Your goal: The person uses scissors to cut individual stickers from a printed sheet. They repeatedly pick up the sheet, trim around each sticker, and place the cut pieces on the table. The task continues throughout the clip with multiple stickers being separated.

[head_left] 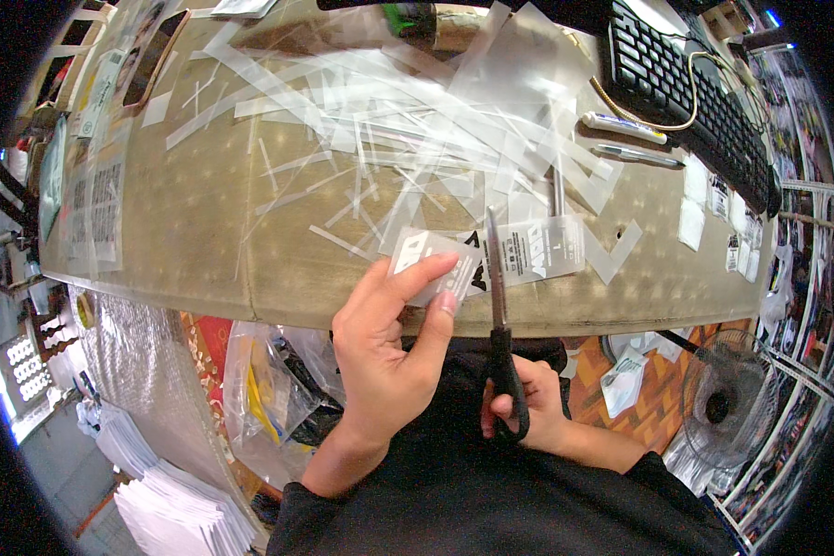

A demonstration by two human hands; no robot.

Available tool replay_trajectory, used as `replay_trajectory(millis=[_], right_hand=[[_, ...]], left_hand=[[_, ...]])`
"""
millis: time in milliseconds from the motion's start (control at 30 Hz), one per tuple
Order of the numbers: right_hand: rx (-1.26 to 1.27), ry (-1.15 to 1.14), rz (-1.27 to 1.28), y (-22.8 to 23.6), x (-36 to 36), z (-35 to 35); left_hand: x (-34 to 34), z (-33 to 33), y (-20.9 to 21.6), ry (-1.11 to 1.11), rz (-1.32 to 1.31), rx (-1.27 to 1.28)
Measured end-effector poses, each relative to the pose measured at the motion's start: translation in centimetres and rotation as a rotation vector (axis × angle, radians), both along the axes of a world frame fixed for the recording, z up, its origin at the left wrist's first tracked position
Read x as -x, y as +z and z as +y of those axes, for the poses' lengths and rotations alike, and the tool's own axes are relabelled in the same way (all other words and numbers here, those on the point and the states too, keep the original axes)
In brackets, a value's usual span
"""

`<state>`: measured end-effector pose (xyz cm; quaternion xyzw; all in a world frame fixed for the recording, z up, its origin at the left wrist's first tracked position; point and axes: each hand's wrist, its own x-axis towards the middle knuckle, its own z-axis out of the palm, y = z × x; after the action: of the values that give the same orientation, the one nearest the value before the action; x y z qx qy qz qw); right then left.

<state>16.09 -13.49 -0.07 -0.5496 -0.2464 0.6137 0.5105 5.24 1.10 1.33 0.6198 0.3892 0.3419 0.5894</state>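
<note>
My left hand (391, 335) pinches a small printed label (421, 257) between thumb and forefinger, just over the table's near edge. My right hand (535, 400) has its fingers through the handles of black-handled scissors (499, 320). Their blades point away from me and look closed or nearly so, right beside the held label. Another grey-and-white printed label (551, 250) lies on the table just right of the blades. Part of a dark-printed piece shows between the held label and the blades; whether it is joined to either label I cannot tell.
Clear and white offcut strips (343, 139) lie in a heap across the table (296, 250). At the right are a black keyboard (686, 102) with a cable, a white marker (624, 127), a pen (638, 155) and small labels. Below stand a fan (718, 403) and stacked white paper (181, 514).
</note>
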Motion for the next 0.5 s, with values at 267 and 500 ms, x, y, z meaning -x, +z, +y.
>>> replay_trajectory(millis=[267, 500], right_hand=[[-0.027, 0.025, -0.039, 0.4, -1.4, -1.1], [-0.113, 0.169, 0.012, 0.1, -2.4, -1.9]], left_hand=[[-0.4, -0.4, 1.0, 0.16, -0.228, 0.144], [1.0, 1.3, 1.4, -0.091, 0.05, -0.075]])
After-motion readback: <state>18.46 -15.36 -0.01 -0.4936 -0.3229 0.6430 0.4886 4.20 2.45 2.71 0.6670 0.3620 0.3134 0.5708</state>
